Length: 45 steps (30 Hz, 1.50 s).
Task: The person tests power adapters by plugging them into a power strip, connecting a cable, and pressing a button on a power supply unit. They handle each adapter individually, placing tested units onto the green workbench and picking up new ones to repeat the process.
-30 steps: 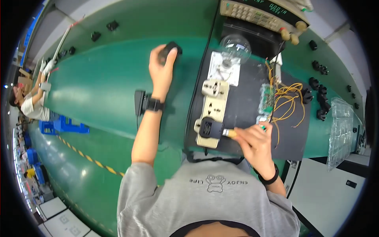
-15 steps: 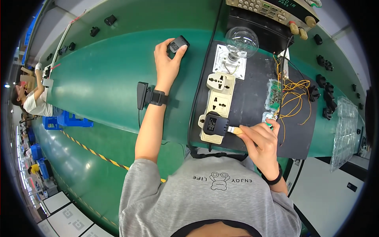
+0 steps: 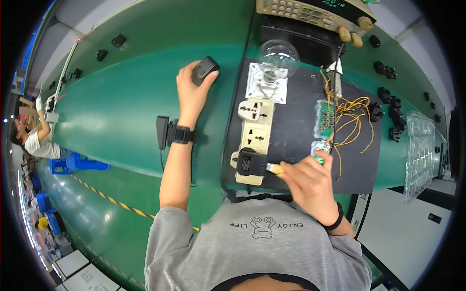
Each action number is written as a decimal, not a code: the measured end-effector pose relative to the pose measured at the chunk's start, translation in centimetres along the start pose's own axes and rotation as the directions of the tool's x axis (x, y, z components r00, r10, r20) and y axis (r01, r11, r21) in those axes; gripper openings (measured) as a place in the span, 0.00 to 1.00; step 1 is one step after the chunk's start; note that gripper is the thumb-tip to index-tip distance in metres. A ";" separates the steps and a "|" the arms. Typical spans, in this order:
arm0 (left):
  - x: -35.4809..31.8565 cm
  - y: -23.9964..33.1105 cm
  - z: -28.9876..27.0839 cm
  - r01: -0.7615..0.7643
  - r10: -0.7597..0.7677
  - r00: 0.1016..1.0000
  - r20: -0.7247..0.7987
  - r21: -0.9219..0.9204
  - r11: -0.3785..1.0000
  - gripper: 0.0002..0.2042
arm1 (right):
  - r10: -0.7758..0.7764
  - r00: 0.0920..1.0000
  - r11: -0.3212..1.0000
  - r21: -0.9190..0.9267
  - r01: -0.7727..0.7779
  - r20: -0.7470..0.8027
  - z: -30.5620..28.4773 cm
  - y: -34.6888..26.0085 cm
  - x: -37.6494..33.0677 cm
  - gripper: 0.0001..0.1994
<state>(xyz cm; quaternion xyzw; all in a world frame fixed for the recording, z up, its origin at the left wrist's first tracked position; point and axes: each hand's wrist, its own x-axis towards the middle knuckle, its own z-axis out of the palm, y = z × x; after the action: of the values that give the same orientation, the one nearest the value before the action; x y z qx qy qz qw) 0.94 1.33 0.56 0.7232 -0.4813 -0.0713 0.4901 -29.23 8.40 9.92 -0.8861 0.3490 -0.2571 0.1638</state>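
Observation:
Over the far part of the green bench, my left hand (image 3: 191,89) grips a black power adapter (image 3: 207,67) between thumb and fingers. A wrist device with a black block sits on my left wrist. My right hand (image 3: 310,182) pinches a yellowish USB plug (image 3: 276,168), whose metal end meets the side of a second black adapter (image 3: 252,164). That adapter sits in the near end of a cream power strip (image 3: 256,137). Whether the plug is fully seated I cannot tell. Beside my right fingertips lies a small circuit board (image 3: 320,149).
A clear glass bulb (image 3: 279,59) stands on a white base behind the strip. Farther back is a bench instrument (image 3: 310,14). Yellow wires (image 3: 357,114) and a green board (image 3: 325,119) lie right; black adapters (image 3: 395,116) and a clear plastic tray (image 3: 420,155) lie beyond.
The whole view has shifted, so the bench sits slightly lower and further left. The adapter in my left hand has turned, its printed face less visible. My right hand still holds the USB plug.

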 end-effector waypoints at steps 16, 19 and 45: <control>6.2 -1.5 4.1 -0.056 0.092 0.970 -0.226 0.160 0.986 0.22 | 0.324 0.945 0.831 -0.466 -0.303 -0.037 -9.5 19.4 13.5 0.13; 9.5 -2.4 6.8 -0.030 0.085 0.963 -0.256 0.212 0.977 0.22 | 0.404 0.912 0.827 -0.454 -0.332 0.071 -6.3 31.7 17.7 0.36; 4.0 -1.3 4.3 0.080 -0.222 0.947 -0.231 -0.502 0.861 0.22 | 0.423 0.871 0.824 0.506 -0.254 -0.251 -9.0 10.8 7.2 0.38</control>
<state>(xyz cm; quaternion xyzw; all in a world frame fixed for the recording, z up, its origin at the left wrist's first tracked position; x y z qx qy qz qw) 1.39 -4.40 -1.12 0.6151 -0.3146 -0.1251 0.7120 -35.69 -5.25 14.62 -0.6837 0.4563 -0.4525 0.3458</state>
